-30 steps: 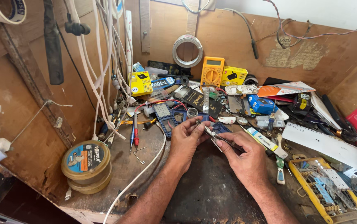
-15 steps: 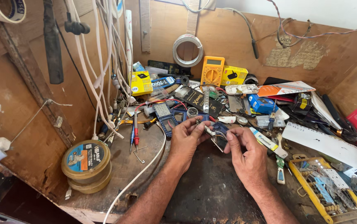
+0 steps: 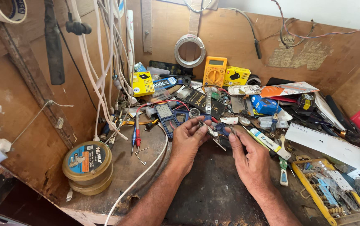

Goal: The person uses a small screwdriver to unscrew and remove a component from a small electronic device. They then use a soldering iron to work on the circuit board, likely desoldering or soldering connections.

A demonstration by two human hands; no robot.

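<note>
My left hand (image 3: 187, 140) and my right hand (image 3: 249, 157) meet over the dark centre of a cluttered workbench (image 3: 205, 196). Between their fingertips they hold a small flat electronic part with metal edges (image 3: 212, 133), tilted down to the right. My left thumb and fingers pinch its left end; my right fingers grip its right end, where a thin metal tool or prong (image 3: 219, 145) sticks out below. What the part is exactly cannot be made out. Both forearms reach in from the bottom edge.
A yellow multimeter (image 3: 214, 72) leans on the back wall beside yellow boxes (image 3: 142, 83). A round tin spool (image 3: 87, 166) sits front left, white cables (image 3: 104, 71) hang left, a yellow parts tray (image 3: 330, 194) lies right, and a white cable (image 3: 142, 178) crosses the bench.
Both hands stay in the same spot; the fingers have shifted slightly on the small part, turning it a little between them.
</note>
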